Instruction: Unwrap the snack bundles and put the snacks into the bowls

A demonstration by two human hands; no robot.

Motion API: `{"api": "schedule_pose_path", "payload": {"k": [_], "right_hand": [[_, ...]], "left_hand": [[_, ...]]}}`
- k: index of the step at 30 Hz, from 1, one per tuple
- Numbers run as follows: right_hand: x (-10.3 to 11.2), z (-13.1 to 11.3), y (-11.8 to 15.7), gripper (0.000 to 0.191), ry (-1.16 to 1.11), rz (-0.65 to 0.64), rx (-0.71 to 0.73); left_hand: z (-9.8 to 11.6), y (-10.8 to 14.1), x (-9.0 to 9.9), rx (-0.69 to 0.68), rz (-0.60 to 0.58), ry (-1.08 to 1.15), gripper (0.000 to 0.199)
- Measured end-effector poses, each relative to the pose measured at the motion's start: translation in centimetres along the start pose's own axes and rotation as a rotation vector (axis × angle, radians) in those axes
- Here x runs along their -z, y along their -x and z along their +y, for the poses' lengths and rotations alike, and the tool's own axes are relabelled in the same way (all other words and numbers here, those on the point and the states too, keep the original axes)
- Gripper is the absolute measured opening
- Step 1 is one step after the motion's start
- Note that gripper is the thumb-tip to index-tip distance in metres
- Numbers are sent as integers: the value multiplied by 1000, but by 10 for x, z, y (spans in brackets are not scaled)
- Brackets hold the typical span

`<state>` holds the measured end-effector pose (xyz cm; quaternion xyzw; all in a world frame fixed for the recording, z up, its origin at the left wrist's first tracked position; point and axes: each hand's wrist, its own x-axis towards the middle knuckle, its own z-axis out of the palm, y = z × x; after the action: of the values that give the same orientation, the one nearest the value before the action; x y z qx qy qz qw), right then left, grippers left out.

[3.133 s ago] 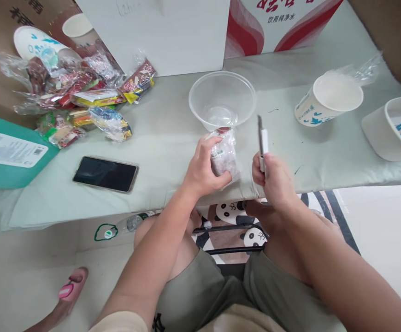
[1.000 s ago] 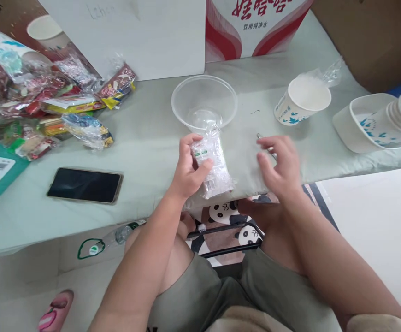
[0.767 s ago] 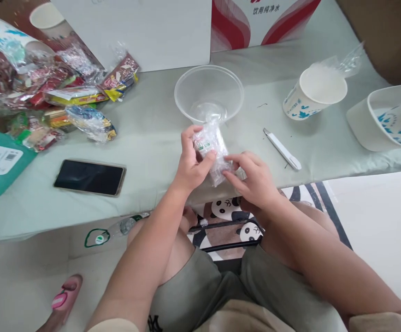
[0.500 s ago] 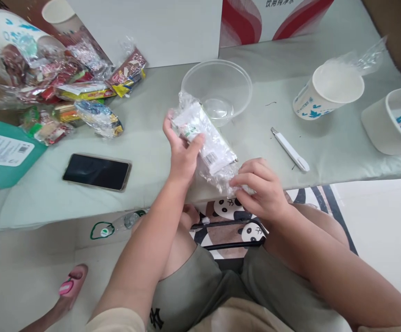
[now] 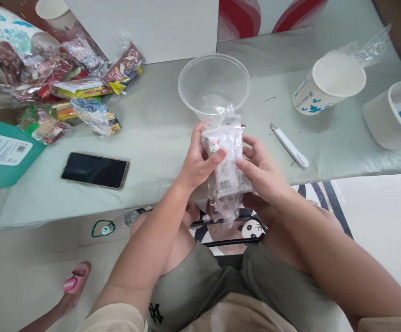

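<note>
Between my hands is a small white packet in clear crinkled plastic wrap, with a barcode near its lower end and loose film hanging below. My left hand grips its left side, thumb across the front. On the right side, my right hand closes on it too, with its thumb at the packet's face. Just beyond the packet stands a clear plastic bowl, partly hidden by the wrap. A white utility knife lies on the cloth to the right of my right hand.
Wrapped snacks are heaped at the far left above a black phone. To the right stand a paper cup with plastic film in it and a white tub. White boxes line the back. Another person's slippered foot is lower left.
The packet has turned from slanted to nearly upright and moved slightly right. My right hand has shifted from the loose film at its lower end up to its right side.
</note>
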<state>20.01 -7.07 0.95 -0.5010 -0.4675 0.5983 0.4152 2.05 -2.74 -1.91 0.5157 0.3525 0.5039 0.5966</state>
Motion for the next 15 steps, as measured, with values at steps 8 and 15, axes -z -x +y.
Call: {"api": "schedule_pose_path", "payload": {"k": [8,15], "right_hand": [[1,3,-10,51,-96,221,3],[-3,11,-14,50,-129,259,0]], "left_hand": [[3,-1,3,135,45,-171,55],[14,-2,0,24,-33,-193,26]]}}
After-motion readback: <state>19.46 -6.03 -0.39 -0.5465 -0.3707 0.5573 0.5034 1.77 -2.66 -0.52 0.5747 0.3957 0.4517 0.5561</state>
